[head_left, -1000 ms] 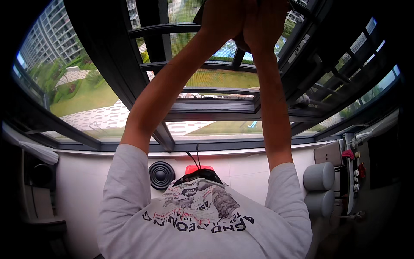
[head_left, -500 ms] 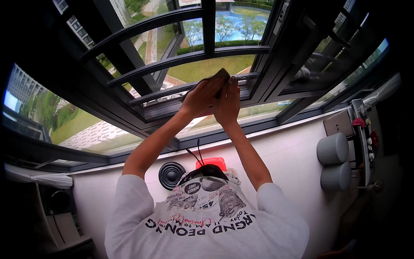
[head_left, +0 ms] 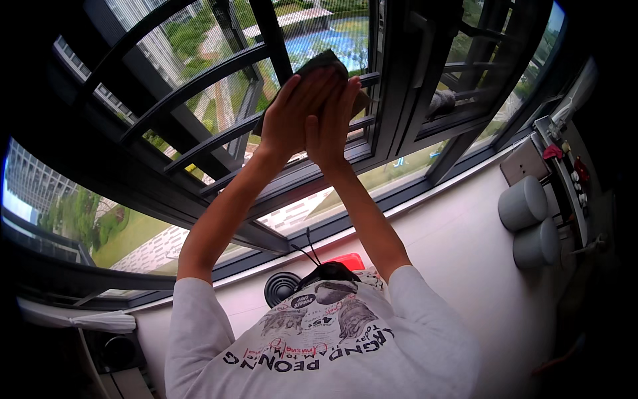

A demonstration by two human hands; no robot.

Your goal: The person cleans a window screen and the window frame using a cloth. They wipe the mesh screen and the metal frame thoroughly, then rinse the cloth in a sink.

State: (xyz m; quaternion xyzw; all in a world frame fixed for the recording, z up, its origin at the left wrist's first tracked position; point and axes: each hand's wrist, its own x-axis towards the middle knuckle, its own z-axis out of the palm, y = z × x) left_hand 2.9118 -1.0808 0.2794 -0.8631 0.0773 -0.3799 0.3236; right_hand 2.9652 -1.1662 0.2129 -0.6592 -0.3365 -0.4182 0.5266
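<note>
Both my arms reach up to the dark barred window point(head_left: 232, 60). A dark cloth point(head_left: 327, 58) lies spread under my hands, its peaked top rising above the fingers and a corner showing at the right. My left hand point(head_left: 289, 116) presses on the cloth with long, nearly straight fingers. Close beside it, my right hand point(head_left: 329, 133) also holds the cloth, fingers pointing up. The two hands touch or overlap. Behind the cloth are the window's horizontal bars and mesh; whether it touches the bars or the mesh is hidden.
A window handle point(head_left: 423, 50) is on the frame to the right. Below on the pale floor point(head_left: 458, 246) are a round black ribbed object point(head_left: 282, 288) and a red item point(head_left: 347, 262). Two grey cylindrical stools point(head_left: 523, 203) stand at right, near a narrow shelf point(head_left: 565, 173) with small items.
My hands and the cloth have moved up and slightly left across the bars. The cloth now looks more spread out. My view has tilted and shifted with them.
</note>
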